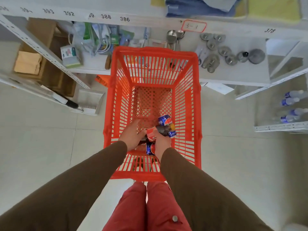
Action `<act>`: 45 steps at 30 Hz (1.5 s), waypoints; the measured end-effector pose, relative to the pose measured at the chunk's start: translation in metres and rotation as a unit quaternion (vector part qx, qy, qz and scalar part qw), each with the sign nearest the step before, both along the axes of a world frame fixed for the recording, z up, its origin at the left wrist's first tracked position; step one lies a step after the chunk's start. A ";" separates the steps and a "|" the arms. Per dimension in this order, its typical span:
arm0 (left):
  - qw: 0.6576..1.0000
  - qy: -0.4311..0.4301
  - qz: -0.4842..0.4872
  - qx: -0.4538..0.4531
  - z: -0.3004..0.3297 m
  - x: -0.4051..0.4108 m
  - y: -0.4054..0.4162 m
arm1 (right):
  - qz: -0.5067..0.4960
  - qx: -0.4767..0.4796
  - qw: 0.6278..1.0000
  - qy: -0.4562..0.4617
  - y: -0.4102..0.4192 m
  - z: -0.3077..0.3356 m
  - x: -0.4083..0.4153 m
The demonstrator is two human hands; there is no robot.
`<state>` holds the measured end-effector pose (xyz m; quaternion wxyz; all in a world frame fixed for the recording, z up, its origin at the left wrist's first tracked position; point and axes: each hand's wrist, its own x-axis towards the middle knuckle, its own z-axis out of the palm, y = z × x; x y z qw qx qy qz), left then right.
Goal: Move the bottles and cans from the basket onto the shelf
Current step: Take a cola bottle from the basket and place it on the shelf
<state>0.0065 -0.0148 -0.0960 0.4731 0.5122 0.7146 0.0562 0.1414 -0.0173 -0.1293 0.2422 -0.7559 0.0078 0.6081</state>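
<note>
Both hands reach into the orange basket (115, 90), the left hand (132, 136) and right hand (161, 142) together grasping a red-labelled bottle (152, 135) among Pepsi cans (164, 121), below the white shelf (233, 75).

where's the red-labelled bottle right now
Head view: the red-labelled bottle is low in the near end of the orange basket, between the left hand and right hand, beside the Pepsi cans.

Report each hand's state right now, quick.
Left hand: down in the orange basket, touching a dark bottle; grip cannot be told.
Right hand: fingers curled round the red-labelled bottle.
</note>
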 end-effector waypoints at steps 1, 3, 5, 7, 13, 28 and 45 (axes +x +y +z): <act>1.000 -0.003 0.009 -0.002 -0.002 0.000 0.001 | -0.025 -0.011 1.000 0.000 0.004 -0.004 -0.003; 1.000 -0.008 0.024 -0.005 -0.007 -0.001 0.004 | -0.050 -0.026 0.998 -0.010 0.009 -0.010 -0.009; 0.999 -0.010 0.034 -0.011 -0.008 -0.003 0.006 | -0.067 -0.019 0.998 -0.012 0.009 -0.014 -0.013; 0.999 -0.015 0.041 -0.015 -0.007 -0.005 0.008 | -0.075 0.005 0.997 -0.001 0.007 -0.014 -0.013; 1.000 -0.002 -0.001 0.015 0.022 -0.014 0.022 | -0.019 0.121 0.992 0.015 0.006 0.022 0.007; 0.942 -0.070 -0.220 0.243 0.240 0.128 0.094 | -0.075 0.455 0.887 0.009 0.009 0.284 0.162; 0.776 -0.237 -0.519 0.270 0.369 0.550 -0.188 | -0.315 0.476 0.787 -0.235 -0.367 0.421 0.492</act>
